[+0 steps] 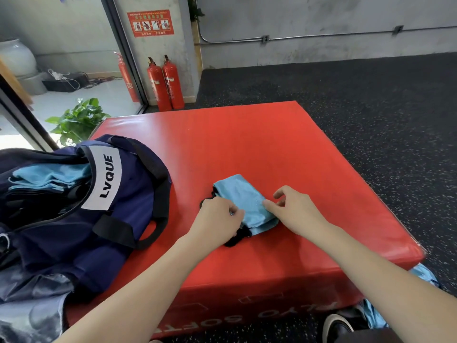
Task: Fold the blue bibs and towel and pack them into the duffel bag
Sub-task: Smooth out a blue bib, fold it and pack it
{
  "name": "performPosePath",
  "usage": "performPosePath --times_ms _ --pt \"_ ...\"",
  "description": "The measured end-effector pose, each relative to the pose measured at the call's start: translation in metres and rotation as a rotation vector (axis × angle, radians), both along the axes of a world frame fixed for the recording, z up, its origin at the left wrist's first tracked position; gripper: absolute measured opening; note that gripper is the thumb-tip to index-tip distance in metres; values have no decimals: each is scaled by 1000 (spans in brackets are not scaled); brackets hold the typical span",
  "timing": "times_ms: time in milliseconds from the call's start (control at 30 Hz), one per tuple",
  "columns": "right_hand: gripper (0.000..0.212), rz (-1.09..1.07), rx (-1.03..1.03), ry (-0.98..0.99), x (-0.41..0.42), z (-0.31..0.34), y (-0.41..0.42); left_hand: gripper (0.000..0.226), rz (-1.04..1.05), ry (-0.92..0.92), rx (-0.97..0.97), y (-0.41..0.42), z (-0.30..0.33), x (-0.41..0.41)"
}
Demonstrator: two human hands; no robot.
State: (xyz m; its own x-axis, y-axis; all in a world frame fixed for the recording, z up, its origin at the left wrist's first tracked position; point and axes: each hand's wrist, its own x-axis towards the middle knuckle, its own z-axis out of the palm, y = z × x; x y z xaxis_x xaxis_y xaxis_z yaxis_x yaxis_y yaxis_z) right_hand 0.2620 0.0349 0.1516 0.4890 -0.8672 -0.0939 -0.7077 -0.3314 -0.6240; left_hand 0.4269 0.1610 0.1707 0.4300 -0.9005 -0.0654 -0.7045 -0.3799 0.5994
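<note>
A light blue bib [243,199] with black trim lies folded into a small packet on the red padded box [247,139]. My left hand [217,216] pinches the packet's left edge, fingers curled. My right hand [294,206] pinches its right edge between thumb and forefinger. The navy duffel bag [81,211] lies open on the box's left side, with several folded light blue pieces [49,175] stacked inside. More light blue fabric [425,274] hangs by my leg at the lower right, below the box's corner.
Two red fire extinguishers [165,82] stand against the wall behind the box, a third behind the glass pane. A potted plant [76,120] sits at the box's far left corner. Dark speckled rubber floor [371,107] surrounds the box. My shoe [336,325] shows below.
</note>
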Motion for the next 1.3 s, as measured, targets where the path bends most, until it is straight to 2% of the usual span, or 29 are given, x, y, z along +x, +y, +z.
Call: performPosePath --times_ms 67,133,233,367,433,500,633,800,933,1067,1300 --pt "38 -4 54 -21 3 2 0 21 -10 127 43 3 4 -6" --pt "40 -26 120 -52 5 4 -2 14 -14 179 56 6 4 -7" --pt "36 -45 234 -92 7 0 -7 20 -4 102 44 9 4 -6" --pt "12 15 391 -179 10 4 -2 11 31 97 -137 10 12 -3" --pt "13 28 417 -254 11 7 0 9 42 109 -283 10 16 4" --pt "18 45 423 -339 11 12 3 18 27 79 -364 9 19 16" --pt "22 154 449 -410 9 19 8 34 -63 171 -227 13 22 39" --pt "26 189 573 -517 6 19 12 22 -172 483 -82 19 22 55" --pt "27 125 611 -582 4 18 13 17 -136 456 -41 25 15 57" --pt "28 -22 536 -697 7 19 15 14 -75 443 -150 32 19 52" --pt "30 -166 117 -566 21 41 37 24 -31 471 -250 56 38 39"
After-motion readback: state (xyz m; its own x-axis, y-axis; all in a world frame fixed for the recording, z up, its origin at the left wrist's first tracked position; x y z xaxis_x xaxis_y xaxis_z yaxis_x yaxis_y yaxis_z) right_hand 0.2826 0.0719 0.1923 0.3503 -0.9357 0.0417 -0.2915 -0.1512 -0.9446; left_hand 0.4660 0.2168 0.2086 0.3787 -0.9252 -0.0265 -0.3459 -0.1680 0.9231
